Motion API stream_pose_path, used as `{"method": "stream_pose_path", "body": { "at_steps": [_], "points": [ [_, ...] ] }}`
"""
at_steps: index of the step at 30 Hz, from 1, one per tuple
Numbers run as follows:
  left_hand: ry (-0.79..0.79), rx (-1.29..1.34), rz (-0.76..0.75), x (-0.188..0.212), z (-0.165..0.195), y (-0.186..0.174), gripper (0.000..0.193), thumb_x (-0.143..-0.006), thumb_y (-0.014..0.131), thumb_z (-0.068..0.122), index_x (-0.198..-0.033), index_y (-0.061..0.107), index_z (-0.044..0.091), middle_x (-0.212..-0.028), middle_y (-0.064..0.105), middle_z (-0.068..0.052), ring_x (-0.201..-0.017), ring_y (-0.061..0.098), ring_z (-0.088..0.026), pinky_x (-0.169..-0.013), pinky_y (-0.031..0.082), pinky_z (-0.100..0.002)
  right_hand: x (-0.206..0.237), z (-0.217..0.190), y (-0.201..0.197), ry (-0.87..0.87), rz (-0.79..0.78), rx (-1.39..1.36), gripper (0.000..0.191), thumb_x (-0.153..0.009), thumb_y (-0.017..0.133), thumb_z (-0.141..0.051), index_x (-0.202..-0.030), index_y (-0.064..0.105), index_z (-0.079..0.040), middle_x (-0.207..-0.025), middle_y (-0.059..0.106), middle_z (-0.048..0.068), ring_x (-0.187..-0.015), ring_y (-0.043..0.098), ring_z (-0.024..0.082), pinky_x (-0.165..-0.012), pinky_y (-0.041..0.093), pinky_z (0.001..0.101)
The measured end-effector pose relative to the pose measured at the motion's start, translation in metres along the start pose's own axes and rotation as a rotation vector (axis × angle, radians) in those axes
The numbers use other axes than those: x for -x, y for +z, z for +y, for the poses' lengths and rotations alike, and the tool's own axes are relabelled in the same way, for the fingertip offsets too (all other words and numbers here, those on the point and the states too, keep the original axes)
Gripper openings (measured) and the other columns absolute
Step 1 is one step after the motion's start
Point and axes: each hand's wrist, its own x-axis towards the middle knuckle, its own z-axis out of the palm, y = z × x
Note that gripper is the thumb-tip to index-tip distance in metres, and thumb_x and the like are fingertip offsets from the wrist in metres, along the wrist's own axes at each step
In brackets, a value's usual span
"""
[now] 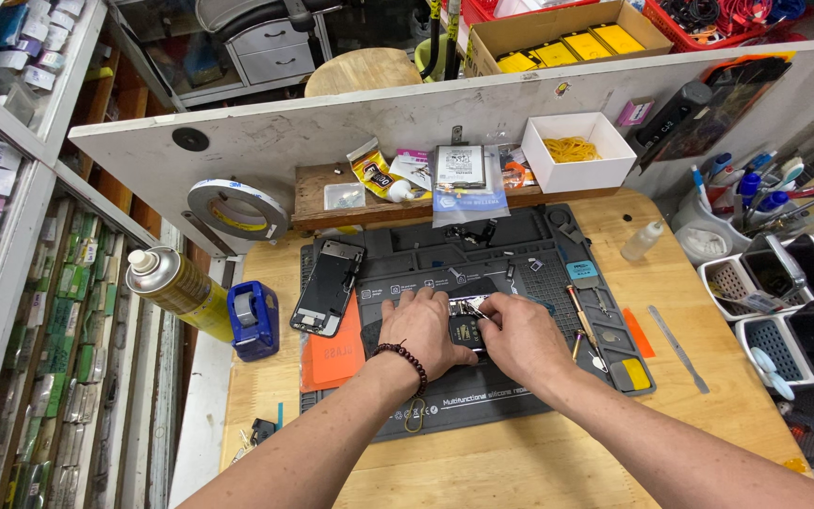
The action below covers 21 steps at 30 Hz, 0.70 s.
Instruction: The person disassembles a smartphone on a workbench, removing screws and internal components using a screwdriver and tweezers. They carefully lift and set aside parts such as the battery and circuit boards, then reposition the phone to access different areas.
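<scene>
Hands meet over an opened phone (464, 329) lying on the dark mat (520, 396) in the middle of the bench (690, 415). The left hand (423, 330), with a bead bracelet (407, 362) at the wrist, lies flat with fingers curled over the phone's left edge, pinning it down. The right hand (518, 339) is closed at the phone's right edge, thumb and forefinger pinched together; what they pinch is too small to tell.

Risks, as I judge them: the exposed inner parts are delicate, and a slip of the pinching fingers could tear a thin cable or scratch the board. Small parts lie loose on the mat, so a sweep of either forearm could scatter them. A screwdriver (578, 314) and a flat metal tool (678, 348) rest just right of the right hand, within reach of a careless elbow. A second phone back (329, 287) leans over the mat's far left corner beside an orange card (333, 356); a nudge from the left arm could push it off. The spray can (176, 287) at the bench's left edge could roll.
</scene>
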Motion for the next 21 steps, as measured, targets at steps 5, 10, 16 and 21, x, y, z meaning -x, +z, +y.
{"method": "stream_pose_path", "body": {
  "at_steps": [5,10,16,21],
  "points": [
    [-0.003,0.000,0.003,0.000,0.000,0.001,0.079,-0.060,0.095,0.049,-0.117,0.067,0.002,-0.129,0.063,-0.014,-0.128,0.053,-0.033,-0.107,0.039,-0.055,-0.003,0.000,0.002,0.047,-0.006,-0.039,0.021,-0.088,0.068,-0.017,-0.106,0.075,-0.007,-0.092,0.078,0.011,-0.088,0.075,0.028,-0.081,0.058,0.0397],
    [-0.006,-0.003,0.004,0.000,0.000,0.000,0.079,-0.060,0.095,0.049,-0.118,0.066,0.002,-0.130,0.062,-0.014,-0.128,0.053,-0.034,-0.107,0.039,-0.056,-0.007,0.004,0.002,0.034,-0.011,-0.041,0.021,-0.087,0.070,-0.019,-0.105,0.075,-0.008,-0.088,0.079,0.012,-0.084,0.077,0.028,-0.078,0.059,0.0388],
    [-0.005,-0.006,-0.001,0.001,0.000,0.000,0.080,-0.061,0.094,0.050,-0.118,0.066,0.002,-0.129,0.063,-0.014,-0.128,0.053,-0.033,-0.106,0.040,-0.055,-0.011,0.006,0.004,0.022,-0.007,-0.022,0.020,-0.085,0.072,-0.019,-0.102,0.076,-0.008,-0.089,0.078,0.012,-0.085,0.076,0.028,-0.079,0.059,0.0389],
    [-0.009,-0.013,-0.002,-0.001,0.000,0.001,0.080,-0.062,0.094,0.050,-0.118,0.066,0.002,-0.130,0.063,-0.014,-0.128,0.054,-0.033,-0.106,0.040,-0.055,-0.007,0.003,0.009,0.068,0.006,-0.051,0.019,-0.085,0.072,-0.016,-0.103,0.075,-0.008,-0.090,0.078,0.011,-0.086,0.076,0.027,-0.078,0.058,0.0397]
  ]
}}
